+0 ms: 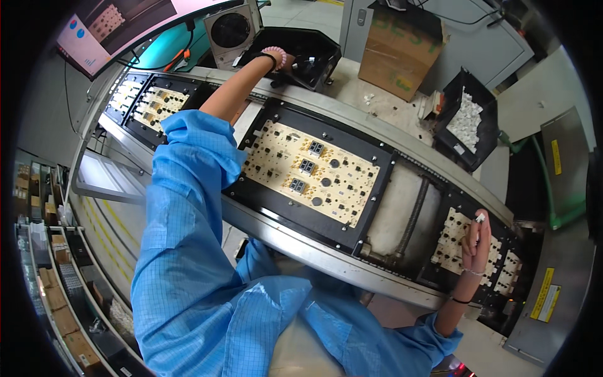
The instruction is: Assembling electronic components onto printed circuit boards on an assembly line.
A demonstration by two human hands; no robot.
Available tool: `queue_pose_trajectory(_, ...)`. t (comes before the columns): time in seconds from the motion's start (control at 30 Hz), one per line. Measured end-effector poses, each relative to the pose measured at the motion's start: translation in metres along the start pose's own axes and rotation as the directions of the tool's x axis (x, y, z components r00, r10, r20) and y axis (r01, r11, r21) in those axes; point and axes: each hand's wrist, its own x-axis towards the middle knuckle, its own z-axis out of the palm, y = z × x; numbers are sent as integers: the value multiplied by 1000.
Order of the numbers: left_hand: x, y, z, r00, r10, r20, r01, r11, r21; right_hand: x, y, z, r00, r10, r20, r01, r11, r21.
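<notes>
The left hand (288,62) is dipping into the black bin (330,47), fingers hiding, grip untellable; the right hand (477,243), fingers nearly together, is pinching a white part (480,217) over the right board (447,242); parts are seemingly being gathered; placing is calling for careful alignment.

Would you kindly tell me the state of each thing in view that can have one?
Left hand, reaching into the black bin, fingers hidden.
Right hand, pinching a small white piece.
Black bin, open.
Middle board, set in a black frame.
Side bin, open, holding loose white bits.
Screen, lit.
Cardboard box, upright, top unclear.
</notes>
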Motion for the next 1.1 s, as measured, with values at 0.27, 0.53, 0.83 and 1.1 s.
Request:
queue_pose_trajectory(0.27,-8,-17,4,971,11,-238,-56,981,-183,14,3,3,998,-2,69,-6,993,120)
queue_pose_trajectory(0.53,-46,-4,-6,929,-8,-370,-221,790,-572,16,17,-21,996,-82,-29,87,938,336)
queue_pose_trajectory(0.83,-75,-31,13,991,-23,-135,-137,-112,-984,9,20,-9,961,-118,-250,208,905,372)
queue_pose_trajectory(1.1,-61,-28,10,949,185,-256,-161,-411,-897,7,30,32,996,-52,-78,73,953,295)
